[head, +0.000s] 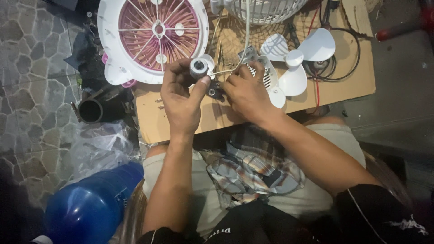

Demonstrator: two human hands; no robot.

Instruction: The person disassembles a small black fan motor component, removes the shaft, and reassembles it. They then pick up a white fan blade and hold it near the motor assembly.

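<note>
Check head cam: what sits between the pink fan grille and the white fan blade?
In the head view, both hands: left hand gripping a small grey motor, right hand at its white wire, between pink fan grille and white fan blade.

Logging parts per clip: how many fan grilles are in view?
2. A round pink-and-white grille lies at the top left of the cardboard sheet, just above the left hand. A white grille sits at the top centre, cut off by the frame edge. Others may lie outside the frame.

Both forearms reach forward side by side, the left hand (pixel 181 97) curled in a grip with thumb raised, the right hand (pixel 246 92) pinching with bent fingers.
</note>
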